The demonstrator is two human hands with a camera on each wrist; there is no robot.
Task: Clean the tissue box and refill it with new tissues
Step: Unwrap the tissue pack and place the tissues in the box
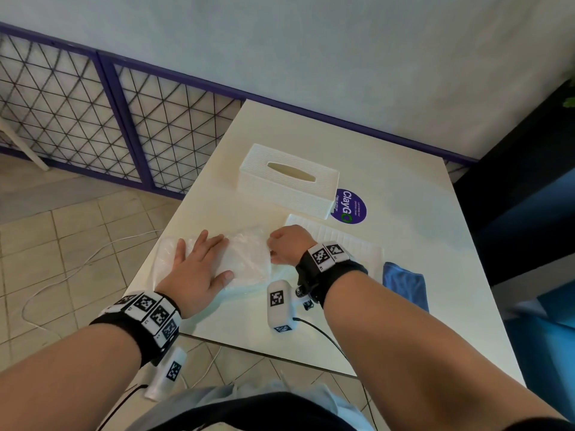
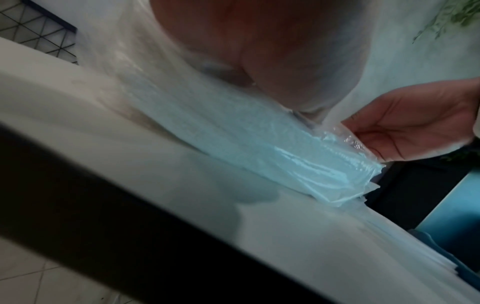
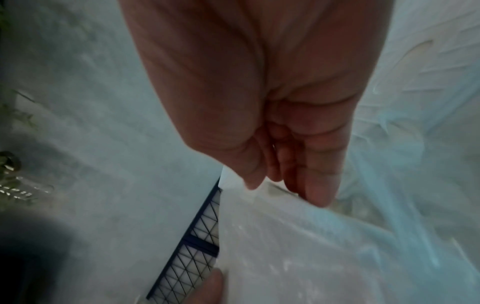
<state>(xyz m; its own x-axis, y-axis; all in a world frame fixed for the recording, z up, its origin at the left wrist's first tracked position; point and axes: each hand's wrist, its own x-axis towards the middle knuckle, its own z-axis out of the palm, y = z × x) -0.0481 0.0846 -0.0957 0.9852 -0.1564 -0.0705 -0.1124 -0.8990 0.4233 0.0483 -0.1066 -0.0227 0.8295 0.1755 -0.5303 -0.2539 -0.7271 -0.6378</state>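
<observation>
A white textured tissue box cover (image 1: 287, 178) stands upside-up on the white table (image 1: 404, 188), its oval slot empty. Its flat white base panel (image 1: 348, 241) lies just in front of it. Nearer me lies a pack of tissues in clear plastic wrap (image 1: 245, 256) (image 2: 272, 148) (image 3: 337, 257). My left hand (image 1: 199, 269) lies flat on the pack with fingers spread, pressing it down. My right hand (image 1: 286, 247) (image 2: 405, 133) (image 3: 285, 164) pinches the plastic wrap at the pack's right end between thumb and fingers.
A folded blue cloth (image 1: 404, 284) lies at the right by the base panel. A purple round sticker (image 1: 348, 206) is on the table beside the box. A purple-framed mesh fence (image 1: 93, 119) and tiled floor lie to the left; white cables trail on the floor.
</observation>
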